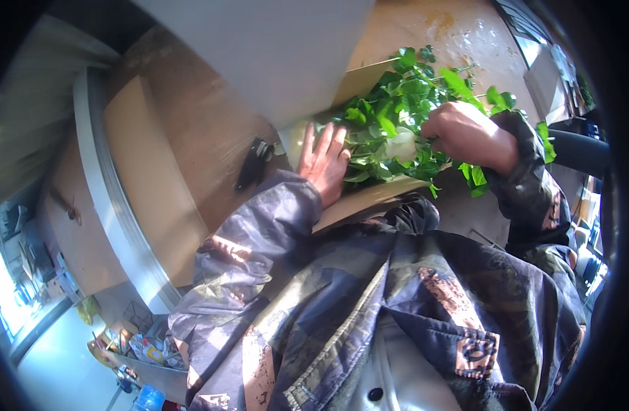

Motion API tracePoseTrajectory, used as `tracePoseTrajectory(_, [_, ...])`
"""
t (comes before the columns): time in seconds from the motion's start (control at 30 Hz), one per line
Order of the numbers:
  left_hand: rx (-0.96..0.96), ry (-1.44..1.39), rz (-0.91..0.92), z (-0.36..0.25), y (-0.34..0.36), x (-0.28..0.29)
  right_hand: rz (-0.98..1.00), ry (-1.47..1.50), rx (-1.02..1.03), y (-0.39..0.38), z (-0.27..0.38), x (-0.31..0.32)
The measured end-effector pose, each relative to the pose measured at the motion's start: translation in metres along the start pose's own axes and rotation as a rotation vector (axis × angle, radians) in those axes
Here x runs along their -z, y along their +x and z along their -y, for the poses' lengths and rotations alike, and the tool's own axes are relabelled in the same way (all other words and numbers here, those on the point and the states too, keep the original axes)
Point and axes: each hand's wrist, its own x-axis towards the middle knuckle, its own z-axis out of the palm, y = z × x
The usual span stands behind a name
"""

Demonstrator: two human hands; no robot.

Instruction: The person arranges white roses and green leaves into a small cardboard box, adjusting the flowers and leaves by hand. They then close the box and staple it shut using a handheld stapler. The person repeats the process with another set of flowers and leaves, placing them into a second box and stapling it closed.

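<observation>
Head view: left fingers (324, 140) spread, right fingers (434, 125) curled against foliage (411, 90).

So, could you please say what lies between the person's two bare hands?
In the head view, green leafy foliage and a pale, rounded flower lie between the left hand and right hand.

White stack (109, 185) and black object (251, 164) on brown table (198, 103)

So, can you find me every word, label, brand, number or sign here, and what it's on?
No wording can be read clearly.
Pale, squarish patch on the dark camouflage-patterned jacket: a dark mark, too blurred to read.
Small, mixed-colour plastic packages, lower left: too small to read.
Green leafy stems with a creamy-white flower: no lettering visible.
</observation>
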Motion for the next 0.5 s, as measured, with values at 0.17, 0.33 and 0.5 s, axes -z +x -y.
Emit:
tracePoseTrajectory(0.17, [0.028, -0.027, -0.062, 0.02, -0.001, 0.005, -0.042, -0.038, 0.017, -0.007, 0.031, 0.007])
tracePoseTrajectory(0.33, [0.014, -0.063, -0.186, 0.028, -0.004, -0.007, -0.151, 0.233, 0.123, 0.019, 0.046, -0.032])
tracePoseTrajectory(0.5, [-0.007, 0.033, -0.299, 0.039, -0.001, -0.021, 0.264, 0.568, 0.183, 0.077, 0.039, -0.093])
